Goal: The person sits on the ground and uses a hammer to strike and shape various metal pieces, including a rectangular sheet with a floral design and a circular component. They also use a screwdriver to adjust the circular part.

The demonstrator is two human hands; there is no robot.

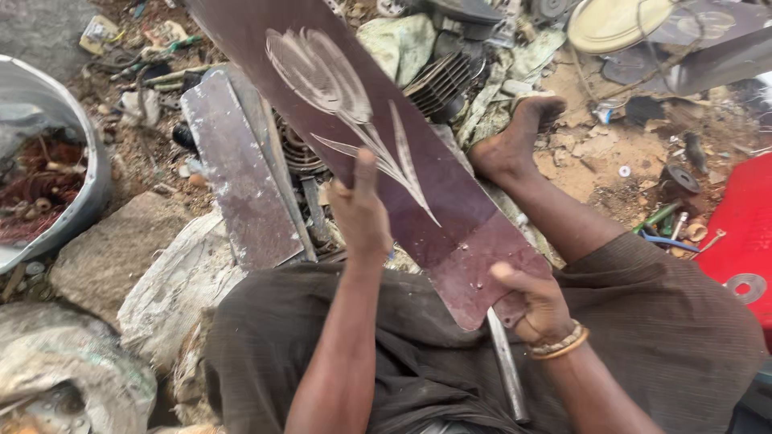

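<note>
The right hand [537,304] grips the narrow near end of a maroon fan blade [378,137] over the lap, fingers closed; the left hand [359,210] clamps its edge farther up, thumb on top. The long blade could twist loose and strike the bare foot [515,137] beyond.

Bare dirt ground [599,157], littered with scrap. On it: flat stone [112,249], second maroon fan blade [241,173], finned engine cylinder [441,80], round washers [679,178] and bolts.
</note>
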